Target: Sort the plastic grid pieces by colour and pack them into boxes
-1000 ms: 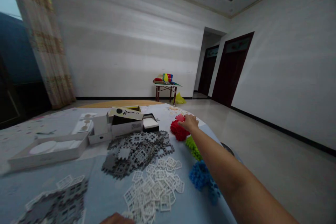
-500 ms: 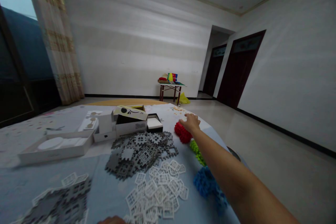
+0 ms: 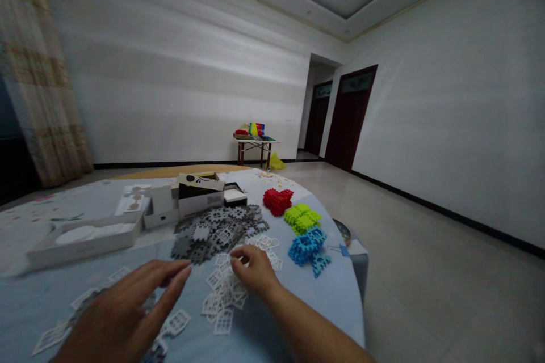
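Observation:
My left hand (image 3: 131, 309) is over the near left of the table, palm down, its fingers stretched out and apart from the thumb. Under and around it lie loose white lattice window pieces (image 3: 176, 322) and grey toothed plates partly hidden by the hand. My right hand (image 3: 256, 271) is above a heap of white window pieces (image 3: 223, 320), thumb and fingertips curled together in a pinch; anything between them is too small to make out. Just behind the heap spreads a pile of grey toothed plates (image 3: 200, 232).
Right of the heap are clusters of blue (image 3: 306, 245), lime green (image 3: 301, 216) and red (image 3: 278, 201) toothed pieces. White and black boxes (image 3: 200, 201) and a shallow white tray (image 3: 85, 247) stand at the back left. The table's rounded edge (image 3: 361, 306) is at right.
My right hand has come back from the red pieces to the white heap. My left hand has risen into view. The camera has turned to the right, and the coloured clusters are now uncovered.

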The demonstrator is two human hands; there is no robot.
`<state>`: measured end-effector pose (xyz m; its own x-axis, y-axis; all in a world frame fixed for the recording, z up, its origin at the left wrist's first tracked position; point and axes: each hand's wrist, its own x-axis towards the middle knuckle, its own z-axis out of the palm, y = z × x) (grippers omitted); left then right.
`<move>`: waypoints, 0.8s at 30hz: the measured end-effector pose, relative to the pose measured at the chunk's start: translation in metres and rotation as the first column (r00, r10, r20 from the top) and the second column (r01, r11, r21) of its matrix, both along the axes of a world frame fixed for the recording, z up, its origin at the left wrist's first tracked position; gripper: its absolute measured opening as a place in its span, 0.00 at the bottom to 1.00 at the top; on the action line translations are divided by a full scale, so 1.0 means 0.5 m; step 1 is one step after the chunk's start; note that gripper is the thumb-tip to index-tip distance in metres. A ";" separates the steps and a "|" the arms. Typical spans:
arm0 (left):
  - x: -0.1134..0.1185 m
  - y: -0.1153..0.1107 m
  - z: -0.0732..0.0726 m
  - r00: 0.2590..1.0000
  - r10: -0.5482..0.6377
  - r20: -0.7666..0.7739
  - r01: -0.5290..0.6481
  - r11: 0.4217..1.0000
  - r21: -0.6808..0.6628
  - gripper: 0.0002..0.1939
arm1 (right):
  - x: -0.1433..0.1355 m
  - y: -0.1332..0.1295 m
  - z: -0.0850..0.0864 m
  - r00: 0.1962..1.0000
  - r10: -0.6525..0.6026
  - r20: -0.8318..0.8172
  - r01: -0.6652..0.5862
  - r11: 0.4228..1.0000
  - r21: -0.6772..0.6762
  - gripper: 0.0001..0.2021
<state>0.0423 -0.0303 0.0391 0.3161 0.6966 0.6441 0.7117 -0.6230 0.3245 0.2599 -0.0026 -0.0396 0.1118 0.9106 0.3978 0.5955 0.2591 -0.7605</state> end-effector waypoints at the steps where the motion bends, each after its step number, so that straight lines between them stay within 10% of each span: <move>1: -0.003 -0.003 0.009 1.000 -0.004 -0.020 0.004 1.000 -0.031 0.17 | 0.000 -0.010 -0.008 1.000 -0.013 0.002 0.013 1.000 0.020 0.09; 13: -0.113 0.011 0.067 0.910 0.411 0.046 -0.376 0.868 -0.323 0.25 | 0.037 -0.030 -0.047 0.991 0.060 0.121 -0.080 0.983 0.166 0.08; 24: -0.299 0.095 -0.103 0.839 0.543 -0.038 -0.491 0.724 -0.484 0.26 | 0.050 -0.025 -0.046 0.991 0.130 0.041 -0.136 0.967 0.218 0.08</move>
<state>-0.1073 0.0173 -0.0124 -0.2288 0.9497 0.2139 0.8265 0.0735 0.5581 0.2849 -0.0151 -0.0628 -0.0173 0.8066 0.5908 0.5635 0.4960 -0.6606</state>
